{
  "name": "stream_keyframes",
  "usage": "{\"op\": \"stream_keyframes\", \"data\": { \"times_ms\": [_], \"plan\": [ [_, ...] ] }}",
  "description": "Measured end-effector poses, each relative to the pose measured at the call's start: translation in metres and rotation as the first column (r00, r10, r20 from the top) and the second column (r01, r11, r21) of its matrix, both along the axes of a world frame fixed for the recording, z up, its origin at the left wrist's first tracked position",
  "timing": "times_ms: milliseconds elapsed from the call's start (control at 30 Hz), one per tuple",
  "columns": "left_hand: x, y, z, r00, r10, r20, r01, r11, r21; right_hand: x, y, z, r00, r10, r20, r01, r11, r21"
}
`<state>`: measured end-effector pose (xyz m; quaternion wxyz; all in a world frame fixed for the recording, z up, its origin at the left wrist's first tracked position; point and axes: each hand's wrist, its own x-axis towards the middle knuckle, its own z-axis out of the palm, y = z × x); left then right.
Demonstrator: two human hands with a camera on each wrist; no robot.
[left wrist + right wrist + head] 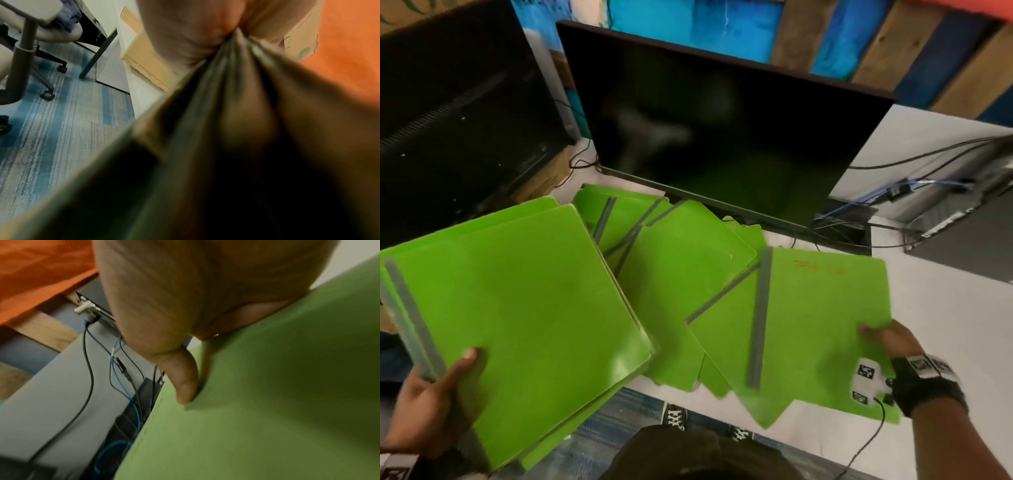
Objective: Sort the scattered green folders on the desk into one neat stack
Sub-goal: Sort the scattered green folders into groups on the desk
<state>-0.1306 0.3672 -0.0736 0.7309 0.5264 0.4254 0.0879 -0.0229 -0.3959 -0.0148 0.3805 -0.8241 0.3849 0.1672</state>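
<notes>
Under the left hand, thumb on top and fingers hidden below, sits a gathered stack of folders: flat, glossy green plastic with grey spine strips, held out past the tabletop edge. The right hand pinches the near corner of another single folder, thumb on its face, faint orange writing near its far edge. Between the two sets of fingers, loose folders fan over the white tabletop, overlapping so I can't count them. Beyond the fingers there's a dark monitor, tangled cables and blue striped carpet. The left wrist view is mostly blur.
</notes>
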Motion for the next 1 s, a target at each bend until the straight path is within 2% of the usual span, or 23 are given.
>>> {"op": "stream_keyframes", "data": {
  "times_ms": [33,67,133,200,333,367,400,467,567,600,667,733,833,900,1000],
  "plan": [
    [-0.004,0.010,0.003,0.999,0.000,0.035,-0.001,1.000,0.017,-0.011,-0.002,-0.009,0.998,-0.062,-0.027,0.063,0.997,0.032],
    [-0.003,0.016,0.004,1.000,-0.024,0.000,0.024,0.999,0.048,-0.021,-0.001,-0.020,0.993,-0.104,-0.063,0.107,0.993,0.053],
    [0.013,-0.029,0.057,0.996,-0.091,-0.008,0.091,0.989,0.115,-0.033,0.013,-0.035,0.979,-0.157,-0.131,0.168,0.983,0.078],
    [0.033,-0.082,0.085,0.983,-0.183,0.024,0.177,0.972,0.152,-0.038,0.033,-0.039,0.969,-0.177,-0.172,0.194,0.977,0.089],
    [0.065,-0.135,0.088,0.980,-0.177,0.088,0.158,0.969,0.192,-0.033,0.065,-0.028,0.964,-0.201,-0.174,0.227,0.964,0.142],
    [0.074,-0.146,0.088,0.981,-0.178,0.073,0.164,0.972,0.167,-0.032,0.070,-0.023,0.977,-0.135,-0.166,0.159,0.978,0.135],
    [0.080,-0.151,0.086,0.978,-0.197,0.072,0.182,0.968,0.173,-0.031,0.074,-0.019,0.985,0.011,-0.170,0.001,0.997,0.074],
    [0.090,-0.161,0.081,0.965,-0.252,0.070,0.238,0.958,0.162,-0.032,0.086,-0.004,0.940,0.279,-0.194,-0.300,0.950,-0.090],
    [0.100,-0.167,0.072,0.951,-0.307,0.038,0.299,0.944,0.141,-0.032,0.094,0.001,0.950,0.259,-0.176,-0.276,0.957,-0.083],
    [0.102,-0.172,0.072,0.950,-0.312,0.029,0.305,0.942,0.137,-0.030,0.091,0.001,0.967,0.219,-0.127,-0.227,0.973,-0.053],
    [0.105,-0.175,0.069,0.944,-0.329,0.015,0.325,0.938,0.125,-0.023,0.087,0.000,0.997,-0.022,-0.080,0.030,0.994,0.109],
    [0.107,-0.176,0.069,0.940,-0.340,0.013,0.335,0.933,0.127,-0.020,0.078,-0.006,0.964,-0.266,-0.002,0.260,0.940,0.220],
    [0.109,-0.174,0.068,0.936,-0.352,0.011,0.348,0.929,0.123,-0.029,0.072,0.000,0.929,-0.335,0.159,0.263,0.898,0.353],
    [0.110,-0.172,0.065,0.934,-0.356,0.017,0.352,0.929,0.109,-0.039,0.067,0.011,0.888,-0.416,0.197,0.273,0.821,0.502],
    [0.112,-0.173,0.065,0.928,-0.372,0.021,0.369,0.925,0.090,-0.041,0.057,0.035,0.860,-0.444,0.253,0.245,0.792,0.559]
  ]
}}
